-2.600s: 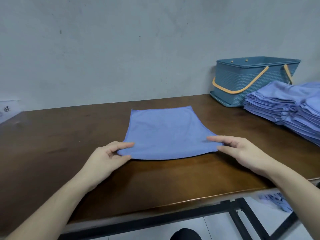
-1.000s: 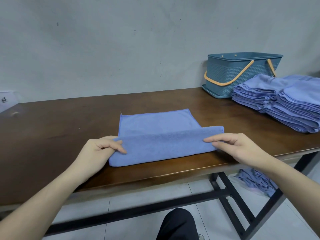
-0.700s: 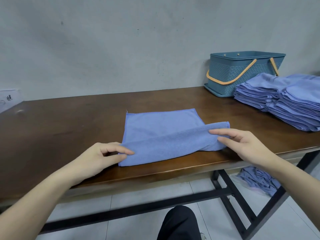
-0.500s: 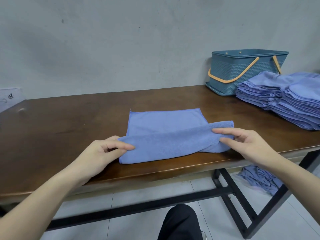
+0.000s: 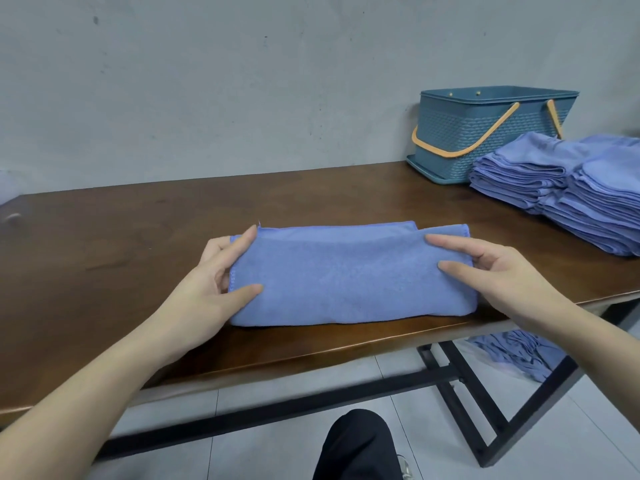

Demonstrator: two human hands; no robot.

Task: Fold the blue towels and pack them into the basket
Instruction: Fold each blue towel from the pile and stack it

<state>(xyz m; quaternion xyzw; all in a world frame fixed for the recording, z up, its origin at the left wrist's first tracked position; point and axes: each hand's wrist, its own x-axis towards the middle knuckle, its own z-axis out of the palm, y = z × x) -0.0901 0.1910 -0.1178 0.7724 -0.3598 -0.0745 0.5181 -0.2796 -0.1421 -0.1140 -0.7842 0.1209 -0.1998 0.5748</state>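
The towel (image 5: 349,275) lies near the front edge of the table (image 5: 138,230), doubled over into a long band, and we hold it at both short ends. Our left hand (image 5: 211,289) pinches the left end, thumb on top and fingers tucked behind the upper layer; our right hand (image 5: 502,271) grips the right end the same way, forefinger stretched along the top edge. The hands are well apart, one at each end. The top layer sits a little skewed: its far right corner overshoots the layer beneath. To do this fold well, we judge we should square those far edges, lay the top layer flat, and smooth the crease nearest us before letting go. The next fold probably brings one short end across to the other, so even corners matter now. The basket (image 5: 460,140) stands at the far right by the wall, just behind stacks (image 5: 561,181) of folded towels. Whether anything is in it we cannot tell.
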